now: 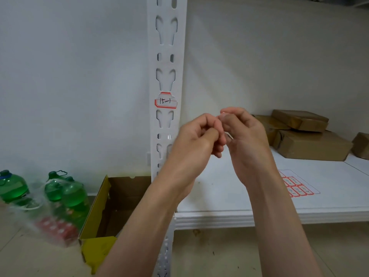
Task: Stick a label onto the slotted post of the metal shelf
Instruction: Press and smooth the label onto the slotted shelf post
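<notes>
While both hands, left point(196, 134) and right point(242, 128), pinch something small and mostly hidden between them, one label point(166, 100) reading "15-1" sits on the post point(166, 62); three green bottles point(65, 193) stand below.

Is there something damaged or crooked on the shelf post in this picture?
Yes. The red-bordered label marked "15-1" on the slotted post looks torn: its top edge is ragged under the slot above, and it sits a little tilted. The post itself looks undamaged.
</notes>
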`<state>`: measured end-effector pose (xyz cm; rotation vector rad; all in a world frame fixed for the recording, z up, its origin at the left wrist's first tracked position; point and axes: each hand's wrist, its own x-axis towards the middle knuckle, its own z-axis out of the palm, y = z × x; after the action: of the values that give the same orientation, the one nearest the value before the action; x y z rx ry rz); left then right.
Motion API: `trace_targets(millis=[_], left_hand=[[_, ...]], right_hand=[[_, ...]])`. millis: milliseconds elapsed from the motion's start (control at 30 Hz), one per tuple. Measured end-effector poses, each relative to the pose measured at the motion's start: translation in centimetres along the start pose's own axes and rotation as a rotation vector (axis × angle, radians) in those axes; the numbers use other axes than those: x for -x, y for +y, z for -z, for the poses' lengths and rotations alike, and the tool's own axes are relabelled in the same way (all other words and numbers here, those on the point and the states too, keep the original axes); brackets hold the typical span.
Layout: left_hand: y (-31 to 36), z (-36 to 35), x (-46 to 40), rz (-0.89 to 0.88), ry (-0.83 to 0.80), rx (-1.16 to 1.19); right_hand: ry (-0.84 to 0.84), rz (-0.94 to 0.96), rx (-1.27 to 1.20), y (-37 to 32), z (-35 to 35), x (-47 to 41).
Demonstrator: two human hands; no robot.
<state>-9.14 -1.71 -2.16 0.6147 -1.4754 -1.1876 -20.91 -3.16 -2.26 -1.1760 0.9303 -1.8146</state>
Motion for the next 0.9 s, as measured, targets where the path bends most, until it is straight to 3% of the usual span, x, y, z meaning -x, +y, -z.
trace_targets(millis=[100, 300, 467, 600, 767, 900], left_hand=[[2.2, 0.8, 0.6, -0.225, 0.109, -0.221], [4.3, 5.2, 1.3, -0.510, 0.450, -0.245], [2.2, 9.3, 0.6, -0.369, 0.626, -0.246], [1.0, 10.0, 0.2, -0.250, 0.571, -0.286], [0.9, 9.2, 0.0, -0.224, 0.473, -0.333], [0.6, 8.9, -0.2, -0.212, 0.447, -0.279]], right_hand=[[-0.077, 0.072, -0.006, -0.3, -1.9, 0.4], [-0.126, 0.240, 0.119, -0.1, -5.7, 1.8], [-0.069, 0.311, 0.184, 0.0, -7.2, 2.3], [-0.044, 0.330, 0.227, 0.2, -7.6, 2.1], [0.013, 0.408, 0.296, 0.6, -8.9, 2.2], [-0.042, 0.375, 0.196, 0.9, -10.3, 2.8]])
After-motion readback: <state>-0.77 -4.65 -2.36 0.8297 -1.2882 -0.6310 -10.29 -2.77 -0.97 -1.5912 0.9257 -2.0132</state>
